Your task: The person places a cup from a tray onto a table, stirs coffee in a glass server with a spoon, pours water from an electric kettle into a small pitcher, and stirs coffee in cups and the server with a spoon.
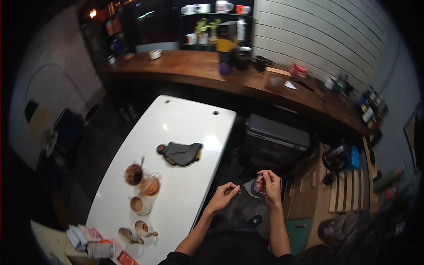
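My left hand [225,196] is raised just past the right edge of a white table [185,121], its thumb and fingers pinched together. Level with it, my right hand [270,184] is closed with the fingers curled in. Whatever they may hold is too small or blurred to make out. Between and below them, a pale, translucent thing [252,188] shows near the floor. On the table lies a dark grey cloth-like item [182,153]. Left of it stand a glass carafe [150,186], a container of dark brown contents [133,174] and a cup of milky brown drink [137,204].
Two more cups [143,228] stand at the table's near left, by packets and papers [100,248]. A wooden counter [190,64] runs across the back. A dark grey chest [277,134] sits below it. Wooden cabinets [301,190] and a slatted rack [349,191] are at right.
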The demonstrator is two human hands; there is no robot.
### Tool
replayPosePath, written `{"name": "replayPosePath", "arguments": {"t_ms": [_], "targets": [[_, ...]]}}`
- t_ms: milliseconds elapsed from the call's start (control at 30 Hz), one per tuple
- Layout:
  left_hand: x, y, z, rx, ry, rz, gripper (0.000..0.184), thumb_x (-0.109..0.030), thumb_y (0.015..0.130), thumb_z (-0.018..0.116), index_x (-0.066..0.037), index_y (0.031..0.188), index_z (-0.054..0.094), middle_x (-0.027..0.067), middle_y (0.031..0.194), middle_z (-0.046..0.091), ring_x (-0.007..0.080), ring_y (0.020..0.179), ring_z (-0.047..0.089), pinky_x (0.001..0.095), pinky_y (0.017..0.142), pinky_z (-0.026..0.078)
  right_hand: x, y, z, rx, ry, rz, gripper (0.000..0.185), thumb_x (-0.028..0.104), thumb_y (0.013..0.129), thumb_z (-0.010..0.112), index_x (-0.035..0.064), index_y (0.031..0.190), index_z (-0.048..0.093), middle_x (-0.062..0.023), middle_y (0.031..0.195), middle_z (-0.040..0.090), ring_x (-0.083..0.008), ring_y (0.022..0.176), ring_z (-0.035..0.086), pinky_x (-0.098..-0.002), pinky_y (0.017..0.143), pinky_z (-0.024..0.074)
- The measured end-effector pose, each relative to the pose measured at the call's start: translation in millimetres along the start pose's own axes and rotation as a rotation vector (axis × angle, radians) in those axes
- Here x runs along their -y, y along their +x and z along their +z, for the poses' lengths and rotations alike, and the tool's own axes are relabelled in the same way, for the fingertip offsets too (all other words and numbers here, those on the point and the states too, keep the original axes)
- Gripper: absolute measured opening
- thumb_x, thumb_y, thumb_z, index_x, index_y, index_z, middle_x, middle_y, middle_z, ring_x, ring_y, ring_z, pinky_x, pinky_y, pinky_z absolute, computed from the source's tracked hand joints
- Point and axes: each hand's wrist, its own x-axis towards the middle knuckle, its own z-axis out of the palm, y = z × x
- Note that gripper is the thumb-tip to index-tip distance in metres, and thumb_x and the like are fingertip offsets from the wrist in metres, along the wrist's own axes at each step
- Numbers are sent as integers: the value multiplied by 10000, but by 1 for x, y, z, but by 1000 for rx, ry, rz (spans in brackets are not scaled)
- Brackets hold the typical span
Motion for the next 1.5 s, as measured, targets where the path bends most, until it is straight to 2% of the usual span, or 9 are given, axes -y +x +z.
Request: {"name": "replayPosePath", "arguments": {"t_ms": [233, 433, 733, 933, 1133, 1200, 1300, 1400, 1500], "targets": [[25, 73, 102, 270, -5, -26, 228, -216, 1015, 578, -4, 971, 646, 37, 916, 674, 93, 902, 622, 255, 874, 483, 42, -46, -126, -355, -78, -127, 226, 193, 1029, 533, -6, 996, 633, -36, 725, 618, -86, 584, 587, -212, 521, 468], [41, 129, 209, 514, 109, -195, 299, -268, 1032, 545, -2, 966, 664, 28, 905, 663, 96, 898, 607, 259, 873, 478, 81, -86, -236, -664, -175, -190, 206, 168, 1032, 519, -4, 1005, 630, -28, 740, 619, -79, 604, 585, -206, 532, 459], [99, 170, 340, 733, 72, -327, 293, -245, 1031, 547, 20, 1111, 639, 54, 1022, 658, 113, 953, 618, 270, 891, 497, 76, -159, -330, -954, -176, -128, 145, 105, 1020, 528, -7, 1009, 620, -11, 761, 599, -67, 647, 555, -205, 582, 450], [128, 193, 374, 807, 133, -410, 287, -263, 1021, 567, -22, 1163, 633, 44, 1054, 652, 113, 964, 614, 262, 870, 502, 61, -186, -354, -1060, -291, -57, 95, 78, 999, 548, 15, 1026, 615, -11, 839, 606, -75, 761, 581, -219, 674, 482], [156, 223, 380, 685, 237, -490, 240, -175, 1022, 554, -30, 1208, 599, 24, 1134, 619, 124, 1001, 607, 279, 901, 508, 47, -189, -360, -1165, -460, -8, 100, 86, 961, 606, 12, 1023, 632, -10, 854, 612, -81, 781, 567, -235, 700, 472], [170, 239, 377, 711, 218, -456, 267, -160, 1013, 565, -30, 1247, 562, 31, 1107, 609, 118, 922, 610, 272, 829, 513, 49, -187, -359, -1196, -482, -14, 110, 99, 960, 611, 14, 1026, 631, -10, 856, 618, -82, 780, 570, -241, 686, 474], [209, 272, 369, 652, 213, -479, 478, -159, 978, 627, 13, 1359, 395, 96, 1029, 575, 126, 767, 595, 280, 663, 496, 60, -181, -359, -1241, -515, 29, 124, 122, 966, 615, 20, 1033, 631, -13, 858, 624, -84, 777, 573, -246, 671, 474], [236, 298, 376, 532, 463, -357, 577, -206, 956, 662, 43, 1373, 351, 133, 1050, 576, 148, 760, 596, 284, 671, 500, 62, -163, -362, -1276, -517, 48, 137, 142, 975, 612, 24, 1041, 630, -18, 858, 629, -88, 777, 580, -247, 666, 475], [224, 316, 386, 612, 472, -488, 595, -276, 964, 641, 45, 1375, 354, 179, 1167, 555, 207, 964, 582, 336, 775, 509, 55, -138, -371, -1253, -504, 0, 155, 161, 982, 610, 23, 1049, 627, -23, 860, 634, -98, 786, 590, -249, 682, 479]]}}
